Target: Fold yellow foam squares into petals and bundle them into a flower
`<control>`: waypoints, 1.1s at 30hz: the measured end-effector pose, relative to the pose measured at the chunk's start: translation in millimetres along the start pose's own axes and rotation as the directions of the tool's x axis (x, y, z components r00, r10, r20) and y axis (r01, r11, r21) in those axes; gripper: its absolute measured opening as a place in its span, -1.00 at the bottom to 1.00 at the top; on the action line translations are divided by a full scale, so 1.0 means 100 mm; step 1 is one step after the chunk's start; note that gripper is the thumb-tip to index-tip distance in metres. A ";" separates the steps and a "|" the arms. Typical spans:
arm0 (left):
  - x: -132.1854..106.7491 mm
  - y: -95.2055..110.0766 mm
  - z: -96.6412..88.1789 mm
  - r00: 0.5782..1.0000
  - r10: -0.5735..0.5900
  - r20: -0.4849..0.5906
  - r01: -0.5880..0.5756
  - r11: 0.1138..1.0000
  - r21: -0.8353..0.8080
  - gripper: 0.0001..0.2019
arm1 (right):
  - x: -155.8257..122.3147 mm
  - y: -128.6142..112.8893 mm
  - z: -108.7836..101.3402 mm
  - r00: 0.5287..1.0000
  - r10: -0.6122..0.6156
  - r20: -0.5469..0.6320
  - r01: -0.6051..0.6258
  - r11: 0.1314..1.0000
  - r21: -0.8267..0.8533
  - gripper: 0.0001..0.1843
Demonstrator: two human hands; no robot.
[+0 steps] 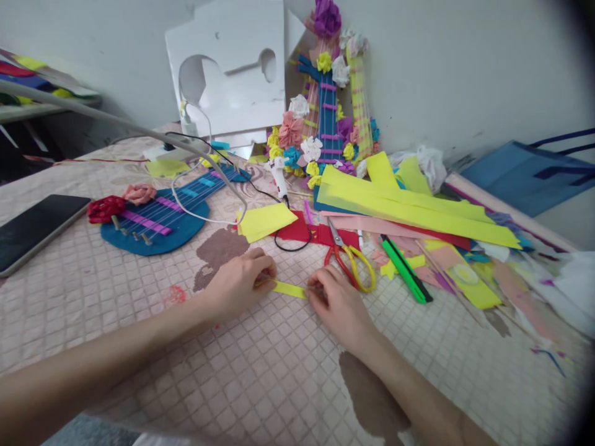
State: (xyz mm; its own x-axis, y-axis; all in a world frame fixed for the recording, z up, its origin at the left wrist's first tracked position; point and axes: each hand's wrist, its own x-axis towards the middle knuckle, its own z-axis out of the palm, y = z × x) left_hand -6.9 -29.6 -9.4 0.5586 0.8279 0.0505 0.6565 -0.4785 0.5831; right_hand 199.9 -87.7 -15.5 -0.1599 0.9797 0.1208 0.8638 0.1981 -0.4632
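Observation:
A short yellow strip (290, 289), like felt or crepe paper, is stretched between my two hands just over the table. My left hand (244, 277) pinches its left end, fingers curled. The other end is pinched by my right hand (337, 303). Scissors (354, 260) with red and yellow handles lie right beyond my right hand. A yellow sheet (266, 222) rests on red material (297, 229) past my left hand, with a black loop (292, 249) of cord beside it.
A blue guitar-shaped craft (153, 232) with rosettes lies left, near a phone (39, 229). A glue gun (279, 176) stands behind. Yellow strips (409, 207), a green cutter (405, 271) and scraps spread right. Decorated instrument shapes (328, 111) and white foam (251, 37) lean on the wall. A cable (139, 130) crosses left.

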 end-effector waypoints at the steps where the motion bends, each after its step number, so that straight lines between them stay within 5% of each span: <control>1: 0.00 0.00 0.00 1.000 0.003 0.000 -0.003 1.000 0.007 -0.93 | 0.00 -0.01 -0.01 1.000 0.002 0.007 -0.002 1.000 -0.005 -0.91; 14: -0.06 -0.01 -0.04 0.999 0.034 -0.019 -0.035 0.997 -0.073 -0.96 | -0.03 0.05 -0.03 0.998 -0.067 -0.015 0.069 0.986 0.154 -0.89; 18: -0.04 0.08 -0.08 0.996 0.082 -0.029 -0.084 0.992 -0.094 -0.79 | -0.04 0.01 -0.06 0.989 -0.145 -0.027 0.147 0.979 0.139 -0.86; 23: 0.00 0.27 -0.03 0.990 0.110 0.087 -0.091 0.976 -0.198 -0.82 | -0.07 -0.03 -0.09 0.970 -0.228 -0.090 0.241 0.955 0.176 -0.85; 33: -0.01 0.35 -0.01 0.989 -0.050 0.138 0.101 0.915 -0.391 -0.79 | -0.10 -0.05 -0.11 0.998 0.066 0.007 -0.059 0.834 0.549 -0.92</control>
State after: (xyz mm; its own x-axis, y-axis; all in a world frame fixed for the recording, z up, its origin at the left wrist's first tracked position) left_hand 15.2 -46.6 11.9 0.5900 0.8022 -0.0912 0.4589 -0.2402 0.8554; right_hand 202.7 -98.7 -5.0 -0.1062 0.9908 0.0841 0.4673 0.1244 -0.8753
